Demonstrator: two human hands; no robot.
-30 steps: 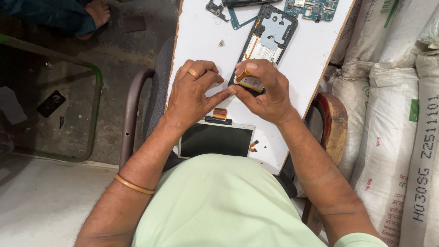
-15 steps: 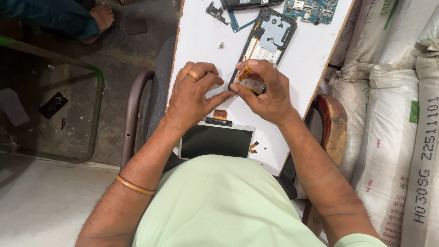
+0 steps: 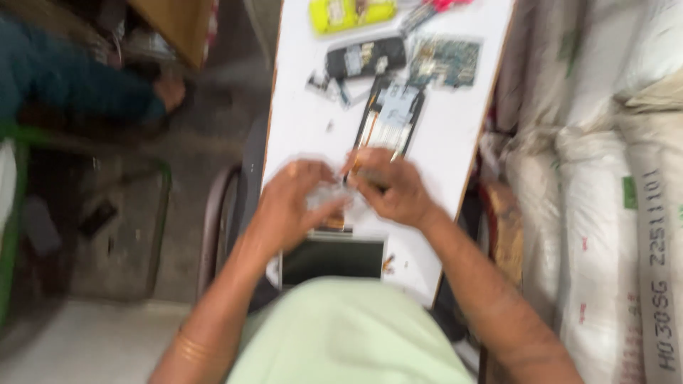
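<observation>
My left hand [image 3: 292,206] and my right hand [image 3: 391,188] meet over a white table [image 3: 306,107], their fingertips pinched together on a small pale part [image 3: 329,195] that motion blur smears. A thin orange-tipped piece sticks out by my right fingers. Just beyond my hands lies an opened phone body [image 3: 393,114] with its insides showing. A dark screen panel [image 3: 331,259] lies flat near the table's near edge, under my wrists. A bangle sits on my left forearm.
At the table's far end are a dark phone shell [image 3: 366,57], a circuit board [image 3: 446,62] and a yellow object [image 3: 352,13]. White sacks [image 3: 605,199] are stacked on the right. On the left, a person in teal [image 3: 78,92] and a green frame.
The view has swung so more of the table's far end shows, and the picture has blurred. My hands stay joined on the small part, just below the opened phone.
</observation>
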